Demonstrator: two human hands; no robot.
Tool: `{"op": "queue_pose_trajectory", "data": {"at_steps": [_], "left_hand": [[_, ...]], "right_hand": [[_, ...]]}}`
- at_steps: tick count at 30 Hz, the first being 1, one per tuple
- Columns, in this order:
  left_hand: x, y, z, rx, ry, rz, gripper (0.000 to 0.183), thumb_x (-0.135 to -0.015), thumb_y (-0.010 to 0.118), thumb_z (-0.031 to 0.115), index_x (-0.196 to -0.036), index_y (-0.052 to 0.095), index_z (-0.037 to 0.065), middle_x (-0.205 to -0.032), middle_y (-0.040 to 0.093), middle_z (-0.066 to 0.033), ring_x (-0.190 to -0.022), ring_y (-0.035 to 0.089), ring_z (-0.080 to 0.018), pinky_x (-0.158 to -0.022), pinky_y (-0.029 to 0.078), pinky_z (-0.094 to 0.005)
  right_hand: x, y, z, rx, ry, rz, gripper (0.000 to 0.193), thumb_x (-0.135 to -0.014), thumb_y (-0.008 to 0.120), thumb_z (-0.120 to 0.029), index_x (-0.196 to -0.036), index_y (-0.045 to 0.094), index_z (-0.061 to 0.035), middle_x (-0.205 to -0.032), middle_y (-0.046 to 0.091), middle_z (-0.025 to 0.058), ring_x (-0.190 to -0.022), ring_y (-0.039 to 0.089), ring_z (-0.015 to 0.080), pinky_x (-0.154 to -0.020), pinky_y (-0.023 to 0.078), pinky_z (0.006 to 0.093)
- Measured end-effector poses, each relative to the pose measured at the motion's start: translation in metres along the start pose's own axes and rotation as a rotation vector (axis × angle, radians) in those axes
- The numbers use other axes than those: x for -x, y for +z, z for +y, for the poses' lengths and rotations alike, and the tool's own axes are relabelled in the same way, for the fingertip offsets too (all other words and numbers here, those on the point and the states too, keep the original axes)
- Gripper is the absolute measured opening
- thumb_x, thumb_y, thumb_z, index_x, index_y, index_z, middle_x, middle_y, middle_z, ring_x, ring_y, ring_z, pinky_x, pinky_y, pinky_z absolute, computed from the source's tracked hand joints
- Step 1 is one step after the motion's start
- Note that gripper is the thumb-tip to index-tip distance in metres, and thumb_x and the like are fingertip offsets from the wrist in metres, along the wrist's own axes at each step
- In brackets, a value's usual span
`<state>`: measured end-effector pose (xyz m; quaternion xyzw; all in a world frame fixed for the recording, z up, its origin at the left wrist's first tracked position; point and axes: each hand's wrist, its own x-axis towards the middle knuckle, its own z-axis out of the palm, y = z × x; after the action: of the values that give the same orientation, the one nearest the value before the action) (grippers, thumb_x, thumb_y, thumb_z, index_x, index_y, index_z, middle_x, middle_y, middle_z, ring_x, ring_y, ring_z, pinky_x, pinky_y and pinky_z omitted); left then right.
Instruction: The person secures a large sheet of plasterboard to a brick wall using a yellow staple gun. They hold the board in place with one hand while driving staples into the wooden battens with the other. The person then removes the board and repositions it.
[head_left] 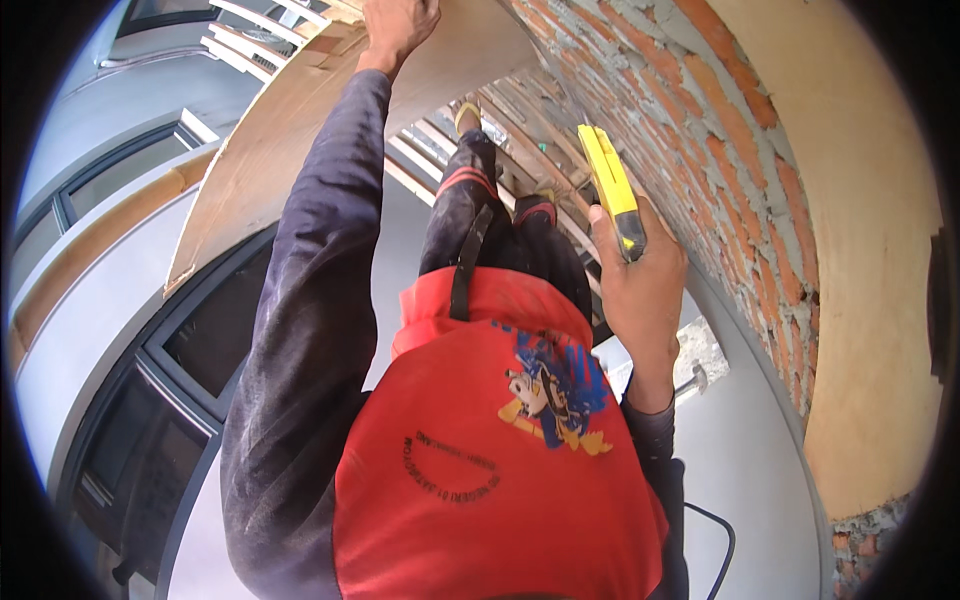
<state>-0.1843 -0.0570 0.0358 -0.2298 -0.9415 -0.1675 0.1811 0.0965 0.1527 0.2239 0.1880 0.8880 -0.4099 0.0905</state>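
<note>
My right hand (643, 300) is wrapped round a yellow utility knife (610, 175) with a dark grey end, held upright beside the brick wall. Its thumb lies along the knife's side; no bare blade can be made out. Up at the top edge, my left hand (398, 28) is closed at a large, thin plywood sheet (290, 130), its fingers partly cut off by the picture. The sheet slants from the top middle down to the left, and my left arm reaches across it.
Rough brickwork (720, 150) with grey mortar runs along the right. Wooden slats (410, 165) with gaps lie around my feet. Dark-framed windows (215, 340) are at left, below the sheet. A metal hammer-like head (692, 380) shows beside my right wrist. A black cord (728, 540) hangs at lower right.
</note>
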Motion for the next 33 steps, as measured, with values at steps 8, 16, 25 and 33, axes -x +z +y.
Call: {"op": "queue_pose_trajectory", "data": {"at_steps": [8,16,25,33], "left_hand": [[-0.002,-0.004,-0.006,0.018,0.008,-0.061,0.029,-0.090,0.053,0.030,-0.079,0.054,0.004,-0.066,0.057,-0.0207,-0.063,0.055,-0.0404,-0.056,0.041,-0.0490],[-0.003,-0.006,0.018,0.087,-0.065,-0.123,0.033,-0.090,0.050,0.040,-0.085,0.058,0.008,-0.063,0.062,-0.0164,-0.055,0.061,-0.0359,-0.048,0.046,-0.0461],[0.013,-0.021,0.037,0.068,-0.106,-0.109,0.033,-0.089,0.054,0.039,-0.078,0.056,0.008,-0.057,0.059,-0.0149,-0.055,0.060,-0.0355,-0.051,0.044,-0.0461],[0.015,-0.045,0.018,0.110,0.018,-0.094,0.034,-0.090,0.052,0.038,-0.078,0.055,0.006,-0.062,0.060,-0.0153,-0.057,0.060,-0.0366,-0.052,0.045,-0.0465]], "right_hand": [[0.006,-0.006,-0.010,-0.084,0.030,-0.098,0.027,-0.089,0.056,-0.027,-0.092,0.056,0.0003,-0.071,0.060,0.0199,-0.066,0.060,0.0396,-0.060,0.045,0.0461],[-0.039,0.037,-0.019,0.057,-0.002,-0.044,0.032,-0.089,0.056,-0.029,-0.105,0.057,-0.0011,-0.077,0.063,0.0235,-0.075,0.060,0.0432,-0.069,0.046,0.0483],[-0.023,0.011,-0.027,0.183,-0.058,-0.012,0.030,-0.085,0.061,-0.024,-0.104,0.052,-0.0026,-0.089,0.056,0.0197,-0.081,0.060,0.0383,-0.067,0.047,0.0445],[-0.005,0.026,-0.017,-0.044,-0.252,-0.062,0.056,-0.080,0.058,0.000,-0.130,0.033,-0.0042,-0.116,0.050,0.0227,-0.105,0.052,0.0402,-0.075,0.047,0.0459]]}}
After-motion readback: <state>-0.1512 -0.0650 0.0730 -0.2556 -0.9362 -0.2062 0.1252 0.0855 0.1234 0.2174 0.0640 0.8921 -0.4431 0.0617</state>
